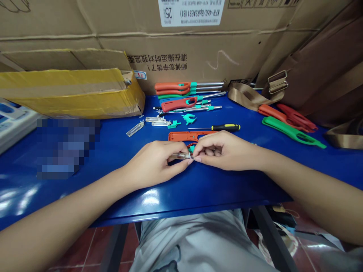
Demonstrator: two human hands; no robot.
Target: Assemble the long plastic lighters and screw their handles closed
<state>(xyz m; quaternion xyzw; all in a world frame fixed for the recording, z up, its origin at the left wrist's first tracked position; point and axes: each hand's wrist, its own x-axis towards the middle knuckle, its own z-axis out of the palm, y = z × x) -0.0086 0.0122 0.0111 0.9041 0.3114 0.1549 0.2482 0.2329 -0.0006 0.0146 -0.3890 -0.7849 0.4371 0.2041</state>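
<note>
Clear tank (180,155) finger-pinched by left hand (159,160), tip by right hand (222,151); apparently midway: orange casing (184,136) open at twelve o'clock, other tanks (155,119) loose at eleven.

The light is bright enough and quite even, and it seems to come from above. White glare lies on the blue table (215,189) — strong near the front edge and at the far left. The floor (93,245) is in dim shade, and the brown bag (314,64) looks dark. Both forearms look stretched toward the picture edges, as with a wide lens. The clear tube (180,155) appears soft, and a dark patch at left is broken into square blocks.
</note>
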